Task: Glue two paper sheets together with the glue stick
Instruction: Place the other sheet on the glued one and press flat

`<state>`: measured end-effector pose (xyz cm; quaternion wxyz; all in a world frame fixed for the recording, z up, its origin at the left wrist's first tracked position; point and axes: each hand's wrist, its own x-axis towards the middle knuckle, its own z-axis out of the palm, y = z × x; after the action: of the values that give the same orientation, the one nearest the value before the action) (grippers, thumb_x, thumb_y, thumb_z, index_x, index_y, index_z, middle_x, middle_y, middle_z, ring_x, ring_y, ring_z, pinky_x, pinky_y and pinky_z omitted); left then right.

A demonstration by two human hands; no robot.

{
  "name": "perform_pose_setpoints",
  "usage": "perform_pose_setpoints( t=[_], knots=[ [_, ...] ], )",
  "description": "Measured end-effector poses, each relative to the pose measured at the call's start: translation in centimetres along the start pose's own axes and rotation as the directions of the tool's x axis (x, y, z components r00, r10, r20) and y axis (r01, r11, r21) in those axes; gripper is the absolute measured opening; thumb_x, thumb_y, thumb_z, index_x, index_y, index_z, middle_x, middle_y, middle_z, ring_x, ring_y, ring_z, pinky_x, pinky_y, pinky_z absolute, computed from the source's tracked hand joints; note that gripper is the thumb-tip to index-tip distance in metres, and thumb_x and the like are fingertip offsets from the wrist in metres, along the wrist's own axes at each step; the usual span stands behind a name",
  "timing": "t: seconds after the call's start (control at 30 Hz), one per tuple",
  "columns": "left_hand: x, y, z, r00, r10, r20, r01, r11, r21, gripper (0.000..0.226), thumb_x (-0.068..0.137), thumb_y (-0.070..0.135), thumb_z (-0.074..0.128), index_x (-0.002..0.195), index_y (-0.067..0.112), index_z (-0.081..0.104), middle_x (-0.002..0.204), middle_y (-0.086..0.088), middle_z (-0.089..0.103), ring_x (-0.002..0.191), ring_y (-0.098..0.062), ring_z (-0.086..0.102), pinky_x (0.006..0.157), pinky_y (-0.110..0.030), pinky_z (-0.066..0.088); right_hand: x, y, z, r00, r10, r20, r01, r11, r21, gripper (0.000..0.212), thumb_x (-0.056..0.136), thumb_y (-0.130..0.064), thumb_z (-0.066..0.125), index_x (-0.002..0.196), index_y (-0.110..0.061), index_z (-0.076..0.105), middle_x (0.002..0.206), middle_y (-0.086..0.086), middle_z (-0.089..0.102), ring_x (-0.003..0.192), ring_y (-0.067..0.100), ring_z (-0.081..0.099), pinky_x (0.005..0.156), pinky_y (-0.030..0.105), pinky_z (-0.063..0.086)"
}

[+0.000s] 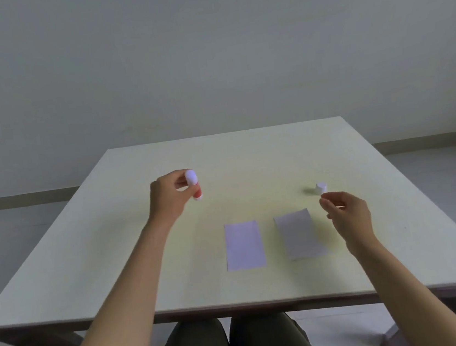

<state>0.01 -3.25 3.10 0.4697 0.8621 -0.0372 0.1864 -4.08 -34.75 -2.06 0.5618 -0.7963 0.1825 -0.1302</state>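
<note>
Two small white paper sheets lie side by side on the table: the left sheet [244,245] flat and straight, the right sheet [300,234] slightly turned. My left hand [168,197] holds the glue stick [193,183] above the table, left of the sheets; the stick is white with a red band near its lower end. The white cap [320,187] stands alone on the table at the right. My right hand [347,215] hovers just in front of the cap, fingers loosely curled, holding nothing, not touching the cap.
The pale square table [88,262] has its near edge just above my knees. A bare grey wall and floor lie behind it. A light seat edge shows at the lower right.
</note>
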Motion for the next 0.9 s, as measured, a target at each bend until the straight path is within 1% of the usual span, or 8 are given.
perform_pose_setpoints(
  t=[0.1,0.13,0.17,0.23,0.27,0.5,0.67,0.9],
  knots=[
    [1.0,-2.0,-0.6,0.998,-0.061,0.021,0.058,0.992,0.114,0.005,0.078,0.012,0.058,0.074,0.013,0.057,0.062,0.009,0.073,0.065,-0.005,0.051,0.053,-0.005,0.034,0.8,0.9,0.4,0.999,-0.007,0.052,0.015,0.99,-0.143,0.024,0.087,-0.02,0.063,0.105,-0.007,0.071,0.098,0.011,0.072,0.087,0.032,0.068,0.08,0.036,0.051],
    [1.2,-2.6,-0.8,0.996,-0.084,0.011,0.082,0.987,0.137,0.003,0.08,0.013,0.06,0.083,0.013,0.059,0.064,0.014,0.073,0.069,-0.005,0.049,0.056,-0.006,0.035,1.0,1.1,0.7,0.996,-0.005,0.084,0.02,0.983,-0.183,0.026,0.087,-0.02,0.064,0.107,-0.006,0.071,0.097,0.011,0.072,0.086,0.033,0.068,0.082,0.036,0.052],
    [1.5,-3.2,-0.8,0.994,-0.11,0.002,0.108,0.984,0.144,0.016,0.082,0.015,0.063,0.097,0.01,0.061,0.071,0.016,0.075,0.078,-0.008,0.052,0.065,-0.01,0.038,1.1,1.3,0.9,0.994,-0.009,0.11,0.033,0.975,-0.22,0.027,0.086,-0.021,0.065,0.108,-0.005,0.071,0.095,0.01,0.072,0.086,0.032,0.067,0.08,0.033,0.05],
    [1.7,-4.0,-0.8,0.988,-0.153,0.0,0.151,0.978,0.145,0.049,0.083,0.019,0.067,0.128,0.006,0.053,0.096,0.002,0.076,0.104,-0.014,0.058,0.079,-0.021,0.037,1.5,1.4,1.2,0.99,-0.024,0.142,0.063,0.96,-0.271,0.03,0.085,-0.022,0.067,0.11,-0.006,0.07,0.089,0.007,0.068,0.084,0.027,0.064,0.076,0.025,0.042],
    [1.7,-4.2,-0.7,0.987,-0.162,0.007,0.16,0.977,0.139,0.055,0.083,0.021,0.068,0.133,0.006,0.05,0.106,-0.002,0.074,0.111,-0.014,0.057,0.081,-0.024,0.036,1.7,1.4,1.3,0.987,-0.025,0.157,0.069,0.955,-0.288,0.032,0.084,-0.023,0.069,0.111,-0.006,0.07,0.086,0.005,0.065,0.082,0.023,0.06,0.075,0.024,0.039],
    [1.8,-5.1,0.1,0.981,-0.186,0.048,0.174,0.967,0.187,0.054,0.082,0.022,0.067,0.132,0.01,0.051,0.12,-0.001,0.068,0.105,-0.014,0.056,0.079,-0.024,0.036,1.7,1.3,2.0,0.977,-0.065,0.202,0.143,0.906,-0.399,0.033,0.081,-0.024,0.072,0.11,-0.008,0.07,0.078,0.0,0.06,0.075,0.018,0.054,0.07,0.023,0.037],
    [1.9,-5.1,0.4,0.976,-0.175,0.126,0.155,0.976,0.153,0.076,0.082,0.014,0.068,0.146,0.014,0.026,0.107,0.001,0.073,0.102,-0.014,0.064,0.085,-0.024,0.039,1.6,1.2,2.3,0.983,-0.08,0.164,0.145,0.892,-0.429,0.022,0.081,-0.017,0.07,0.102,-0.01,0.072,0.077,0.0,0.06,0.076,0.019,0.054,0.067,0.025,0.038],
    [2.0,-6.2,0.9,0.981,-0.158,0.112,0.14,0.978,0.157,0.077,0.082,0.017,0.069,0.146,0.024,0.026,0.11,0.003,0.072,0.095,-0.01,0.064,0.081,-0.023,0.039,2.0,1.0,2.1,0.981,-0.072,0.182,0.148,0.882,-0.447,0.013,0.084,-0.009,0.061,0.09,-0.006,0.072,0.092,0.009,0.072,0.084,0.025,0.061,0.072,0.03,0.047]
  ],
)
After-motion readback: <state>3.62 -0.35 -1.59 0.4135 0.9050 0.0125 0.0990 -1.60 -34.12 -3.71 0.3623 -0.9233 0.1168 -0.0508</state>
